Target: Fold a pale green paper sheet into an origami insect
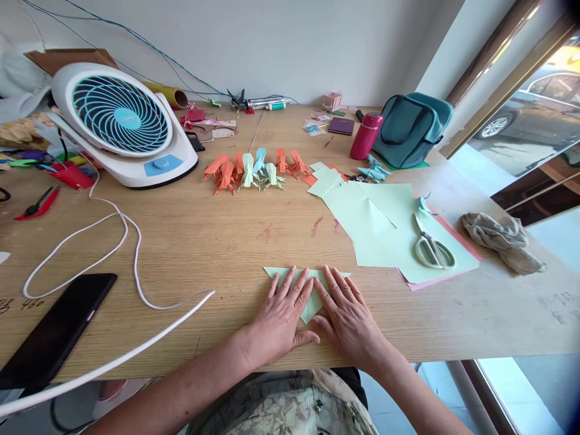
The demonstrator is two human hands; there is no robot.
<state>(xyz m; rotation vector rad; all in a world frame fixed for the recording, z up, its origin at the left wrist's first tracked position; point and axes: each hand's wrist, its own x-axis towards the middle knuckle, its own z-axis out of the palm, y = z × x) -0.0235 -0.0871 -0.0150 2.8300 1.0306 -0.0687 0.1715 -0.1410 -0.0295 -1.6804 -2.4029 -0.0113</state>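
Currently both hands are lying flat on a light green paper triangle [311, 309] at the near side of the tabletop [199, 241], right in front of the person. Long edge is facing away, point is facing the body. Left hand [281, 317] is resting palm down, fingers extended over the left part, clasping nothing; right hand [348, 317] is doing likewise on the right part, also clasping nothing. Thumbs are lying close to the near point; the outer corners are showing past the fingers.

Main risk, judging from the pose: layers slipping. If one hand is pushing harder or sideways, the edges could be going out of line and a crease could be setting crooked. Corners that aren't being covered could be lifting or bending. The paper is looking thin, so a dragging fingertip could be wrinkling it.

Minor: white cable [136, 351] is running near the left forearm; an outward elbow swing could be snagging it. Fan [127, 118] is facing up and out; whether it's running, can't tell, but a draught could be shifting loose green sheets [380, 223]. Scissors [431, 243] are lying on those, well apart from the hands. Small folded figures [247, 170] are standing farther back, light enough to be tipping if bumped.
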